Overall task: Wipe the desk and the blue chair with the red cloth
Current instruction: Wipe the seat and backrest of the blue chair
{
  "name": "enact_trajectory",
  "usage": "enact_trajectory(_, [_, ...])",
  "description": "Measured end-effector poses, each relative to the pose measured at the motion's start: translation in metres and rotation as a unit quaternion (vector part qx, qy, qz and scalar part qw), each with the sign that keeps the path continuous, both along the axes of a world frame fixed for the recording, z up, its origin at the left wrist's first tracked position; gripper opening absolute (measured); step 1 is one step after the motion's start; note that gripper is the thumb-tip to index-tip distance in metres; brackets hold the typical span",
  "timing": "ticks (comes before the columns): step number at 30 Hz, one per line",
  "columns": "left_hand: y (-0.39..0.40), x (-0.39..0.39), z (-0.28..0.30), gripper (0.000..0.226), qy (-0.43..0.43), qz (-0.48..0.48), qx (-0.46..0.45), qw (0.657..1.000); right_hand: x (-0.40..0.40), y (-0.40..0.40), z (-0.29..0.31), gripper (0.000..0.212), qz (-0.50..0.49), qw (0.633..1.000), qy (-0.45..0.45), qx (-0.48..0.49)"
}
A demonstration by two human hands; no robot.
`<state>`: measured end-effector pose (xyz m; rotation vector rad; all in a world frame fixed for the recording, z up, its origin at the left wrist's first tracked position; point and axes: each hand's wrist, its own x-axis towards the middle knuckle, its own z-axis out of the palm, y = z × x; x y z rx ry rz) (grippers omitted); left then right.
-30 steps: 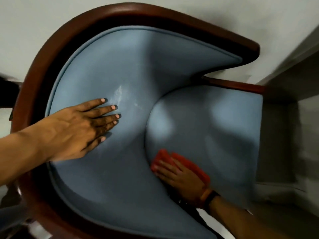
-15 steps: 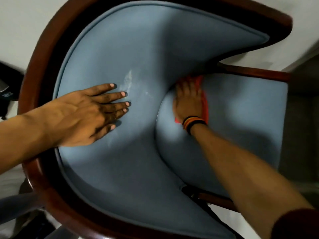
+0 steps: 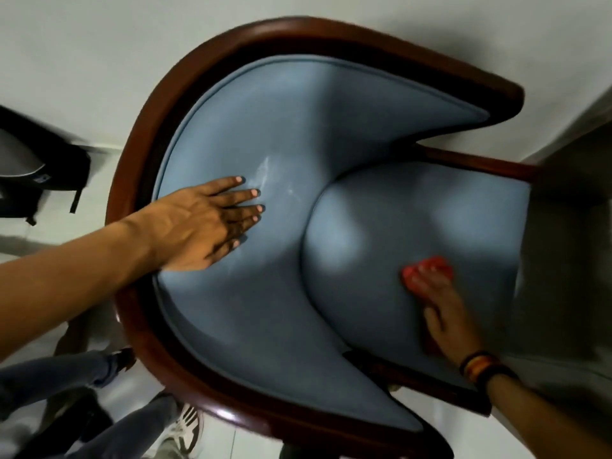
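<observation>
Wiping the blue chair (image 3: 331,134) seat: right hand (image 3: 440,313) flat, fingers together, pressing red cloth (image 3: 430,268) near the seat's front right. Left hand (image 3: 202,226) spread flat on backrest, bracing. White smear (image 3: 265,175) on backrest unwiped. Desk out of view, can't judge.

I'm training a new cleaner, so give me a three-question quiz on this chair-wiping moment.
1. True or false: the left hand lies flat on the blue padded backrest.
2. Which hand presses the red cloth?
3. The cloth is on: A) the wooden frame, B) the blue seat cushion, C) the floor.

Key: 1 true; 2 the right hand; 3 B.
</observation>
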<state>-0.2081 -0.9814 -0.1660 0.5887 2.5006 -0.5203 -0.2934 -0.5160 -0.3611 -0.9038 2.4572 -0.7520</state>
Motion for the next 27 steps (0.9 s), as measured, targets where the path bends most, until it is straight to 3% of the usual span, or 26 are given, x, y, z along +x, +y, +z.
enact_trajectory(1, [0.001,-0.001,0.001,0.067,-0.005,-0.002,-0.009,1.000,-0.002,-0.014,0.018,0.049,-0.122,0.986,-0.099,-0.051])
enact_trajectory(3, [0.004,-0.002,0.004,0.066,-0.016,-0.003,-0.022,1.000,0.002,-0.033,0.064,0.050,-0.253,0.897,-0.330,-0.152])
enact_trajectory(6, [0.006,-0.003,0.006,0.066,-0.034,-0.006,-0.035,0.999,0.029,-0.064,0.138,0.049,-0.182,0.753,-0.603,-0.190])
enact_trajectory(7, [0.006,-0.004,0.008,0.067,-0.043,-0.007,-0.033,0.998,0.043,-0.078,0.162,0.051,-0.116,0.755,-0.625,-0.159])
enact_trajectory(9, [0.006,-0.008,0.011,0.068,-0.060,-0.008,-0.018,0.998,0.086,-0.105,0.187,0.061,0.029,0.820,-0.570,-0.047])
enact_trajectory(11, [0.002,-0.011,0.015,0.068,-0.074,-0.013,0.005,0.997,0.133,-0.128,0.187,0.062,0.059,0.902,-0.413,0.111])
enact_trajectory(12, [0.001,-0.010,0.018,0.069,-0.073,-0.016,0.019,0.997,0.142,-0.136,0.188,0.060,0.048,0.920,-0.339,0.189])
enact_trajectory(15, [-0.022,-0.001,0.033,0.070,-0.048,-0.053,0.062,0.996,0.142,-0.177,0.183,0.057,-0.022,0.906,-0.272,0.322])
enact_trajectory(18, [-0.039,0.004,0.051,0.078,-0.035,-0.060,0.128,0.989,0.123,-0.252,0.169,0.049,-0.098,0.892,-0.326,0.299])
enact_trajectory(22, [-0.044,-0.002,0.051,0.074,-0.039,-0.029,0.201,0.978,0.080,-0.358,0.163,0.056,-0.353,0.833,-0.423,0.043])
enact_trajectory(24, [-0.046,-0.001,0.049,0.073,-0.033,-0.029,0.216,0.975,0.077,-0.354,0.158,0.066,-0.304,0.852,-0.426,-0.022])
enact_trajectory(25, [-0.047,-0.001,0.050,0.071,-0.031,-0.033,0.217,0.975,0.088,-0.341,0.158,0.069,-0.245,0.882,-0.402,-0.019])
enact_trajectory(27, [-0.047,0.000,0.051,0.069,-0.025,-0.047,0.213,0.976,0.115,-0.296,0.157,0.063,-0.171,0.895,-0.411,0.013])
